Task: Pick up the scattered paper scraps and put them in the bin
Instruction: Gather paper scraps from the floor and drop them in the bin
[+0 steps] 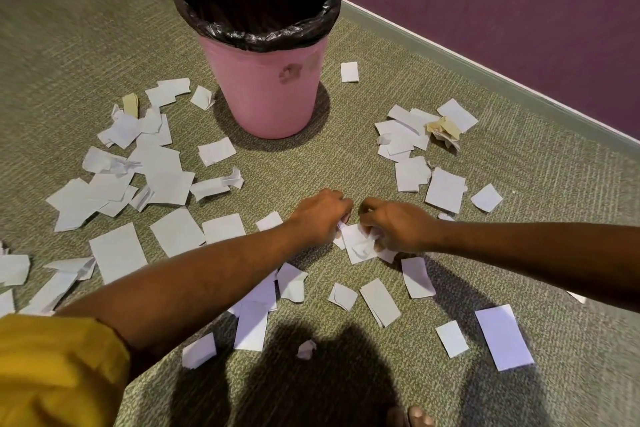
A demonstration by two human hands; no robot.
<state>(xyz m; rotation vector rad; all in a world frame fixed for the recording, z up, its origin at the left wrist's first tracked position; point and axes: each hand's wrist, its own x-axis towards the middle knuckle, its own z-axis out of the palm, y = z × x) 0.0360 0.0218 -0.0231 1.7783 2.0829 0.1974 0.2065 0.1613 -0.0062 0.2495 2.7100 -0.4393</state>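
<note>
1. Yellow sleeve [52, 367] sits closest, on the left arm that reaches forward over the carpet [536, 225].
2. Low on the floor, the left hand [320, 215] and right hand [398, 227] meet, their fingers [370, 210] curled and pinching a crumpled bunch of white paper scraps [358, 246] between them.
3. To gather well, I judge the bunch should be squeezed tight before lifting, so no loose piece slips out.
4. More scraps lie just beside the fingers. A larger heap [152, 170] lies to the left and a cluster [408, 139] to the right.
5. Beyond the hands the pink bin [263, 94] stands upright, lined with a black bag [256, 40], its mouth open.
</note>
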